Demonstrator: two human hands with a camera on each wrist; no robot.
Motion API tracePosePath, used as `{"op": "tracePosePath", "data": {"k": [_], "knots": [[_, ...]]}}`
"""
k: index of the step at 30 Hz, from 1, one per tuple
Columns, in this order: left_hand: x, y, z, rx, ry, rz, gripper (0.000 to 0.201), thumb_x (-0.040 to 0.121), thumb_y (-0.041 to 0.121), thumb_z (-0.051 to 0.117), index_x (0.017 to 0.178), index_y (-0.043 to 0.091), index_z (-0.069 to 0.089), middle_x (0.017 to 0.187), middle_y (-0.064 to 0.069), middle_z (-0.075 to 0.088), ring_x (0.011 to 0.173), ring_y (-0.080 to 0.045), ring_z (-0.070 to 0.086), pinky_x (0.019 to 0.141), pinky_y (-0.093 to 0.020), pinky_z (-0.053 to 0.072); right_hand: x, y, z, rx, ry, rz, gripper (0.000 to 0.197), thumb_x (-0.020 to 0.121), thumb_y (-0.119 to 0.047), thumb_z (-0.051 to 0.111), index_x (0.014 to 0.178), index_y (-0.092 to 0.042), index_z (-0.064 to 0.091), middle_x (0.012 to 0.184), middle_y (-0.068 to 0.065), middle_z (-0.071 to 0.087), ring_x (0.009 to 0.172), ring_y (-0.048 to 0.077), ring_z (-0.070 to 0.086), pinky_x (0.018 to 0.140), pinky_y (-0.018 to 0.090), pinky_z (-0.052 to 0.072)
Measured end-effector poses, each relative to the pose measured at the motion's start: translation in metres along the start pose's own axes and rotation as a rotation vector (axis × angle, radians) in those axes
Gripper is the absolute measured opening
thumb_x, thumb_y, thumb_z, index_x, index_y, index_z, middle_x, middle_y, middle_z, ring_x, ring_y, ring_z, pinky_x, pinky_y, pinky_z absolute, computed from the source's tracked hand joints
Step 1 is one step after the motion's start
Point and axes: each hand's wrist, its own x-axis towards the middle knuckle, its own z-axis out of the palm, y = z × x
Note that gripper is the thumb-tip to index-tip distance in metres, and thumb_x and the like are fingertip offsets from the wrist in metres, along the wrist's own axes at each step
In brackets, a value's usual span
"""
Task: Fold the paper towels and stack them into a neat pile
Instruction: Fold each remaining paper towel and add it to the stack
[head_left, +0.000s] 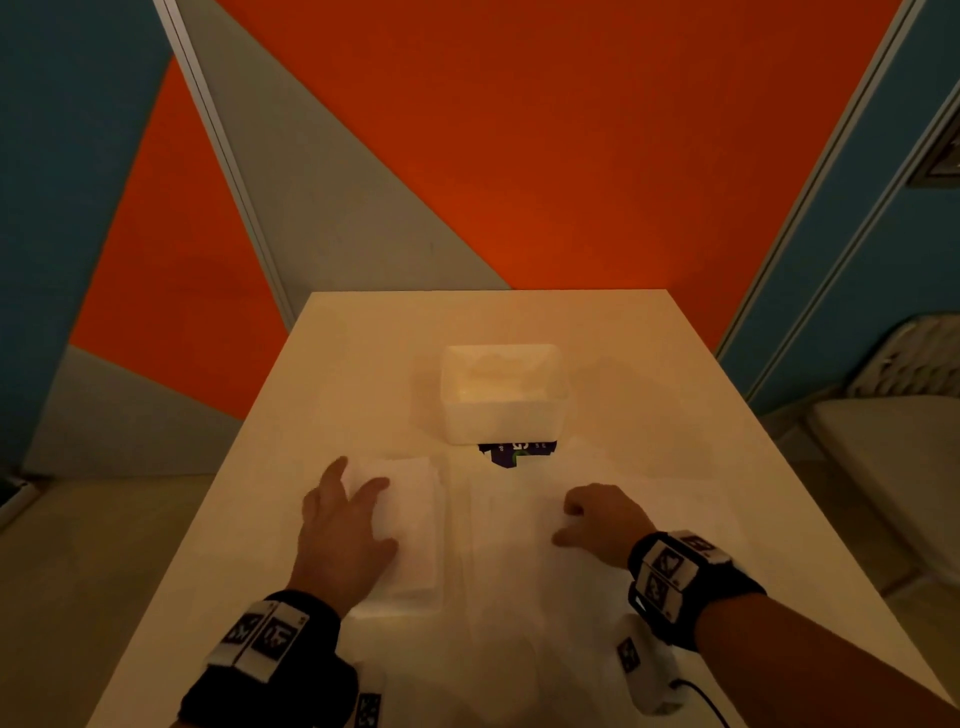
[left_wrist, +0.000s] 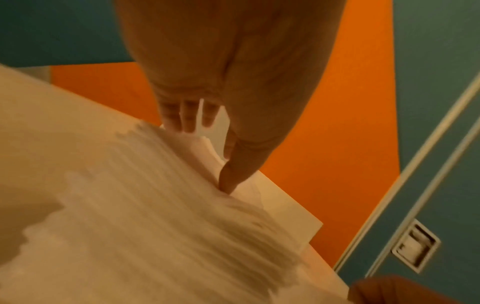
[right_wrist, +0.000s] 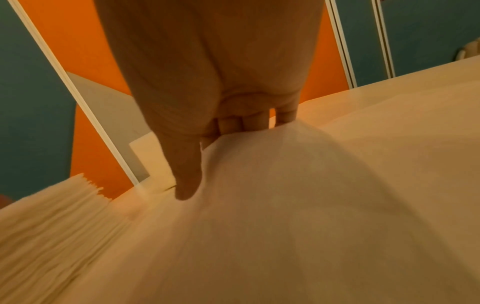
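While your left hand (head_left: 347, 525) is pressing flat-fingered on the paper towel stack (head_left: 415, 530), your right hand (head_left: 602, 519) is pinching the loose paper towel (head_left: 519, 582) beside it.

Right hand (right_wrist: 207, 86) pointing downward, thumb and curled fingers (right_wrist: 255, 121) pinching a raised fold of thin white paper towel (right_wrist: 285, 195); layered stack of folded white paper towels (right_wrist: 52, 222) lower left on pale tabletop (right_wrist: 415, 86)

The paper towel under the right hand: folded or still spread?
Spread. The paper towel lies as one wide flat sheet; the right hand lifts a bulge in it.
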Motion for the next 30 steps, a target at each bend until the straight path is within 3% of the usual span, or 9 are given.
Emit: {"op": "tracePosePath", "data": {"k": [2,5,8,11,14,16,19,24,30], "knots": [[-0.002,0.004,-0.001,0.098,0.000,0.111,0.067,0.081,0.024,0.063,0.143,0.030,0.036,0.158,-0.006,-0.005,0.143,-0.029,0.006,0.115,-0.037,0.021,0.001,-0.002,-0.004,0.001,-0.033,-0.019,0.028,0.087,-0.035,0.065,0.108,-0.020,0.056,0.116,0.003,0.049,0.105,0.019,0.048,0.085,0.026,0.038],[-0.003,0.008,0.001,0.084,-0.160,0.195,0.062,0.090,0.017,0.049,0.147,0.030,0.029,0.160,0.003,0.005,0.145,-0.016,0.014,0.115,-0.025,0.019,-0.002,-0.003,-0.015,-0.008,-0.087,-0.054,0.045,0.089,-0.032,0.064,0.128,-0.012,0.055,0.132,0.006,0.049,0.120,0.022,0.047,0.094,0.025,0.036],[-0.003,0.008,-0.001,0.086,-0.191,0.195,0.058,0.093,0.019,0.046,0.147,0.028,0.028,0.158,0.005,0.014,0.143,-0.013,0.018,0.115,-0.024,0.020,-0.016,-0.007,-0.034,0.110,-0.052,-0.108,0.035,0.088,-0.024,0.066,0.119,-0.009,0.065,0.121,0.007,0.061,0.106,0.020,0.057,0.083,0.023,0.041],[-0.002,0.014,-0.004,0.029,-0.137,0.214,0.048,0.093,0.026,0.051,0.140,0.027,0.042,0.150,0.004,0.033,0.137,-0.015,0.030,0.111,-0.025,0.026,-0.036,-0.014,-0.053,0.388,0.078,-0.171,0.017,0.088,-0.015,0.065,0.103,-0.009,0.072,0.102,0.005,0.070,0.090,0.019,0.064,0.080,0.030,0.052],[-0.004,0.032,-0.013,-0.238,-0.190,0.153,0.029,0.088,0.049,0.057,0.107,0.029,0.066,0.114,0.010,0.065,0.104,-0.007,0.058,0.096,-0.027,0.044,-0.060,-0.026,-0.072,0.818,0.161,-0.255,0.016,0.090,-0.006,0.062,0.099,-0.012,0.073,0.093,0.005,0.075,0.082,0.021,0.071,0.074,0.030,0.058],[-0.008,0.051,-0.025,-0.466,-0.352,0.047,0.058,0.075,0.075,0.051,0.089,0.022,0.071,0.088,0.007,0.072,0.083,-0.006,0.065,0.082,-0.026,0.051,-0.072,-0.035,-0.084,1.016,0.214,-0.323,0.019,0.091,-0.003,0.059,0.103,-0.011,0.071,0.094,0.010,0.075,0.083,0.026,0.071,0.074,0.034,0.058],[-0.012,0.074,-0.045,-0.724,-0.594,-0.035,0.091,0.065,0.089,0.035,0.104,0.014,0.070,0.091,-0.002,0.074,0.088,-0.018,0.069,0.080,-0.031,0.051,-0.086,-0.048,-0.098,1.226,0.238,-0.421,0.023,0.091,-0.005,0.056,0.110,-0.012,0.068,0.097,0.008,0.074,0.085,0.023,0.071,0.071,0.031,0.058],[-0.016,0.101,-0.074,-1.354,-0.557,-0.025,0.051,0.075,0.056,0.045,0.114,0.028,0.062,0.112,-0.005,0.070,0.106,-0.025,0.065,0.093,-0.040,0.049,-0.099,-0.059,-0.107,1.431,0.231,-0.506,0.032,0.081,-0.016,0.058,0.112,-0.015,0.066,0.102,0.006,0.074,0.089,0.020,0.071,0.074,0.031,0.059],[-0.008,0.118,-0.089,-1.467,-0.210,0.124,0.035,0.079,0.021,0.058,0.114,0.016,0.064,0.112,-0.007,0.070,0.101,-0.027,0.066,0.084,-0.041,0.054,-0.100,-0.055,-0.102,1.493,0.200,-0.455,0.030,0.086,-0.005,0.054,0.111,-0.017,0.065,0.103,0.008,0.074,0.090,0.023,0.071,0.076,0.036,0.060]]}}
